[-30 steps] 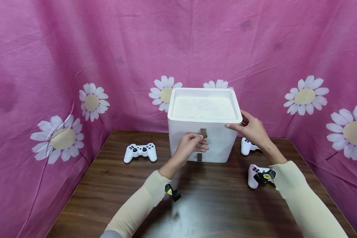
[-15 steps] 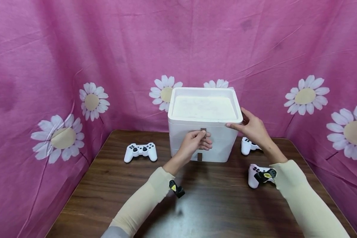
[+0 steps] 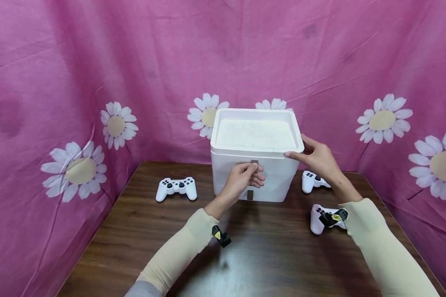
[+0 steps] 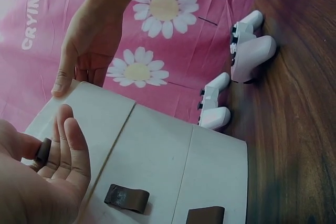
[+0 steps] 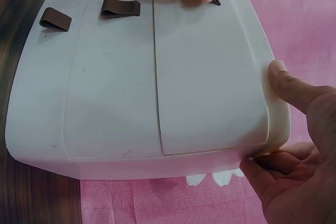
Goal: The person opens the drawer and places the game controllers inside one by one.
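Wht. drawer unit [image 3: 276, 181] stands upright nr. rear edge of table [image 3: 278, 260]. L hand [image 3: 243, 178] pinches top brn. pull tab [image 4: 43, 151] betw. thumb and finger. R hand [image 3: 316, 161] grips unit's upper R corner, thumb on front edge. Mid. tab [image 4: 127, 199] and btm. tab [image 4: 206, 215] hang free. Wht. controller [image 3: 176, 188] lies L of unit.

Left hand [image 3: 243, 178] pinching, left arm [image 3: 176, 255] toward half past one. Right hand [image 3: 319, 160] gripping, right arm [image 3: 384, 247] toward eleven.
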Motion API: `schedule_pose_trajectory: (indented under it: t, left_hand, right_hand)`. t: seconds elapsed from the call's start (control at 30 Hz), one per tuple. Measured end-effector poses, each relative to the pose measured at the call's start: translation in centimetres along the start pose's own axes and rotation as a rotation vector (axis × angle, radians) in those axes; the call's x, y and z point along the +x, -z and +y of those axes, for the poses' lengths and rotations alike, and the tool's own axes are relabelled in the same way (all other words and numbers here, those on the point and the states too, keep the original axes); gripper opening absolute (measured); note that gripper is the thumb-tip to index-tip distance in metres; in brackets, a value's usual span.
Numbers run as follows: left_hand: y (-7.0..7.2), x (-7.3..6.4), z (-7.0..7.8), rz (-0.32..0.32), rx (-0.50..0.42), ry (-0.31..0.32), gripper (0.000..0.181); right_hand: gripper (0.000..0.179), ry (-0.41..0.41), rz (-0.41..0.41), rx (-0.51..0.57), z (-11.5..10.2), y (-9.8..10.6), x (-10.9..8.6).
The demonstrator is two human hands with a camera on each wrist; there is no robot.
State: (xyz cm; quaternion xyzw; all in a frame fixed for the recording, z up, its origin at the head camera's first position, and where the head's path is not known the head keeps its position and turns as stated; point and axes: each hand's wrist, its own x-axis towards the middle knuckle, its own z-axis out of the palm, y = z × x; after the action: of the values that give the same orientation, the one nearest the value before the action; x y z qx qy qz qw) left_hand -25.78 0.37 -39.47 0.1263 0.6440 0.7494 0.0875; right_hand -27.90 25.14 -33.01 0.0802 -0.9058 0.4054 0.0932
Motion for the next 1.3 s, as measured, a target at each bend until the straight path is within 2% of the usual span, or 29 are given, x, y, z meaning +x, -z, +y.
schedule_pose_trajectory:
  t: [0.5,0.67,1.03,1.3]
  left_hand:
    - [-0.3,-1.9,0.1,-0.021,0.03,-0.019,0.035]
    - [-0.4,-2.7,0.2,-0.025,0.036,-0.008,0.035]
    - [-0.5,-4.4,0.2,-0.082,-0.014,-0.013,0.038]
    - [-0.6,-5.7,0.0,-0.09,-0.012,-0.018,0.038]
  right_hand:
    - [0.091,0.013,0.024,-0.035,0.3,0.0,0.1]
    - [0.092,0.007,0.023,-0.051,0.2,0.1,0.1]
    - [0.095,-0.003,0.01,-0.067,0.1,0.3,0.2]
    - [0.096,-0.009,0.005,-0.069,0.2,0.2,0.1]
